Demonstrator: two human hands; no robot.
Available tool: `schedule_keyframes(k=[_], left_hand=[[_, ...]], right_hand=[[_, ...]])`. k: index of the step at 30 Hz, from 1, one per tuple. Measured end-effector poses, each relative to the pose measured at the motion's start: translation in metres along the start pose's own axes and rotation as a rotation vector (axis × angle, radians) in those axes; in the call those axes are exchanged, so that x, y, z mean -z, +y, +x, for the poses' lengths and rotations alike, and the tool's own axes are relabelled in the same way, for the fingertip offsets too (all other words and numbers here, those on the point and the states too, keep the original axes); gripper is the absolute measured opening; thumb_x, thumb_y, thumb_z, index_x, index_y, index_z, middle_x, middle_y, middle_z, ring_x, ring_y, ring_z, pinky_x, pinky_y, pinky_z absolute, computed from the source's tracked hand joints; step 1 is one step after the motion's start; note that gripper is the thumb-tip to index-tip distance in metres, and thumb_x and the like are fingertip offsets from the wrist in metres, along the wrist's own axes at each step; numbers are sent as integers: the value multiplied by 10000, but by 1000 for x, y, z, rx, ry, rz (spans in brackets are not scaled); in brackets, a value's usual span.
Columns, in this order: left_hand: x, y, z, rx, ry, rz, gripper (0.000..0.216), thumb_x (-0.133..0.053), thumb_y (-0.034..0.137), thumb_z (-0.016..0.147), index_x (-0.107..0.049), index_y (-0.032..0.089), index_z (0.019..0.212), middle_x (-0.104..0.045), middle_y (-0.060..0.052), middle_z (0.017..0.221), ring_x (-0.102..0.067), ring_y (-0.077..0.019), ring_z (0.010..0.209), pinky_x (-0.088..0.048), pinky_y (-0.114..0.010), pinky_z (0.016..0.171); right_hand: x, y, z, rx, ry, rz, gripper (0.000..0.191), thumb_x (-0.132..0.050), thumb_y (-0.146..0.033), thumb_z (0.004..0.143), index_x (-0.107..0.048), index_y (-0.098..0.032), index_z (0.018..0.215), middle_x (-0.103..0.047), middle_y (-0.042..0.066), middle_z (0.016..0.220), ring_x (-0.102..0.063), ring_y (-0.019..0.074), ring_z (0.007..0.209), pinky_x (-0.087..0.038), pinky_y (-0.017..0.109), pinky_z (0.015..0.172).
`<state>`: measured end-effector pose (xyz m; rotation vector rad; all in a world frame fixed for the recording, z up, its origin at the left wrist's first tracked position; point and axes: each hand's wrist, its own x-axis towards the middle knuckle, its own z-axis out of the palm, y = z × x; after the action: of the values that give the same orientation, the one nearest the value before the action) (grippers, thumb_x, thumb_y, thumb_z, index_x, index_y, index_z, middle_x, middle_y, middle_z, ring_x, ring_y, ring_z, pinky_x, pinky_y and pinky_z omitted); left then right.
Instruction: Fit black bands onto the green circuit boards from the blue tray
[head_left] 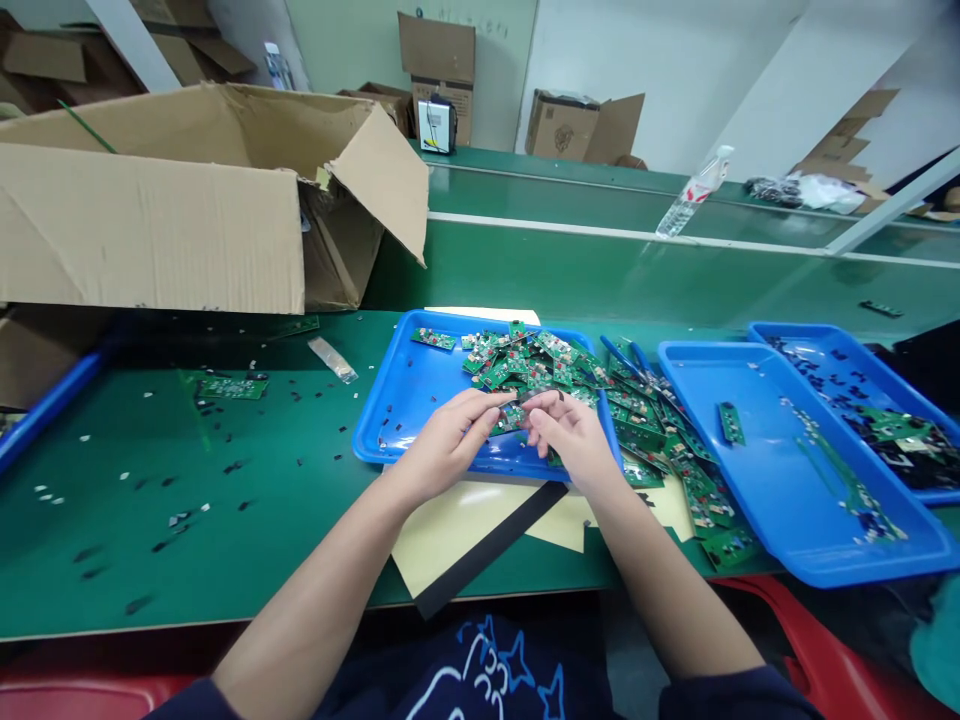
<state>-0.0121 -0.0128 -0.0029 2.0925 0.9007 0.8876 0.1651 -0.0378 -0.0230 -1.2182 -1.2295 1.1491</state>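
My left hand (448,440) and my right hand (568,435) meet over the near edge of a blue tray (405,400). Both pinch one small green circuit board (513,414) between their fingertips. Farther back in the same tray lies a heap of green circuit boards (525,362). More boards (679,465) spill over the green table to the right of my right hand. Under the tray lie yellow sheets (450,530) and a black strip (487,550).
A large open cardboard box (187,200) stands at the back left. Two more blue trays (787,470) (847,370) with boards sit on the right. Small black and white bits (172,500) litter the green table at left. A plastic bottle (694,190) lies on the far conveyor.
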Motion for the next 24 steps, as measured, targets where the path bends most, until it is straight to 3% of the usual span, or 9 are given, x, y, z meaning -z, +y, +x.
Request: schedule_keyframes(k=[6,13,18,21,24], left_hand=[[-3,-3,-1,-53,-66,46,312,-431,243,936,-576,210,1210,-641,-83,1023,-594,-188,956,-501,-361,842],[-7,-9,-1,10,-42,10,308,-481,265,916,-616,208,1186,-647,-68,935,-608,-178,876,-513,-356,822],[-9,-12,-2,25,-4,-3,325,-527,264,893,-603,238,1208,-632,-62,960,-603,-183,894,-518,-359,817],[-6,-12,-1,-19,68,21,338,-542,239,886,-586,230,1222,-616,-74,985,-595,-190,929,-510,-365,840],[-3,-10,-1,-116,149,57,341,-549,199,881,-575,232,1220,-593,-82,1022,-579,-194,975,-504,-362,860]], right_hand=[[-1,-5,-3,81,170,-39,236,-674,-398,722,-578,-183,700,-578,-14,593,-545,110,512,-479,226,441],[2,-6,-6,203,117,-201,113,-606,-304,803,-633,-195,800,-639,21,720,-603,138,598,-508,251,522],[4,-4,-6,372,52,-279,66,-596,-245,810,-653,-218,830,-671,52,834,-639,175,746,-543,290,593],[8,-6,-6,280,-71,-167,184,-643,-241,770,-653,-222,953,-684,60,901,-657,185,826,-566,306,650],[12,-8,-3,71,-112,112,281,-669,-310,745,-636,-211,1005,-685,44,853,-668,162,735,-562,272,570]])
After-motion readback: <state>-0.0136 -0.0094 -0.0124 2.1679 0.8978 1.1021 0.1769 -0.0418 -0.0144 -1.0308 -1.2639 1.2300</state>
